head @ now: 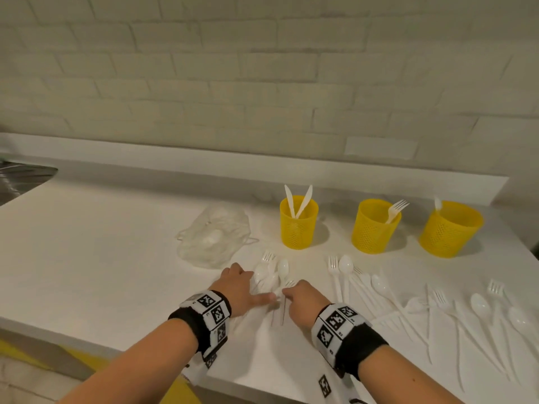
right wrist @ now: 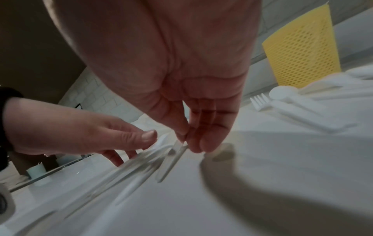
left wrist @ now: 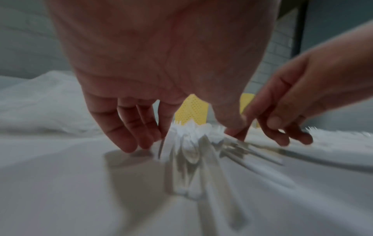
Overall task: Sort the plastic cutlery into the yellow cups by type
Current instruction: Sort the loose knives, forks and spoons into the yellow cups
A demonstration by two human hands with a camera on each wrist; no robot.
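Observation:
Three yellow mesh cups stand in a row at the back: the left cup [head: 299, 225] holds two white knives, the middle cup [head: 374, 228] a fork, the right cup [head: 450, 231] a spoon. A small pile of white cutlery [head: 272, 274] lies in front of the left cup. My left hand [head: 261, 287] straddles the pile, its fingertips [left wrist: 133, 145] on the counter at the left side and the thumb stretched out on the right. My right hand [head: 287, 291] pinches the handle of a white fork [right wrist: 173, 158] from the pile's right edge between thumb and fingers.
A crumpled clear plastic bag [head: 214, 237] lies left of the cups. Several more forks, spoons and knives [head: 437, 304] are spread over the white counter [head: 102, 258] to the right. A steel sink [head: 20, 179] sits at far left, a brick wall behind.

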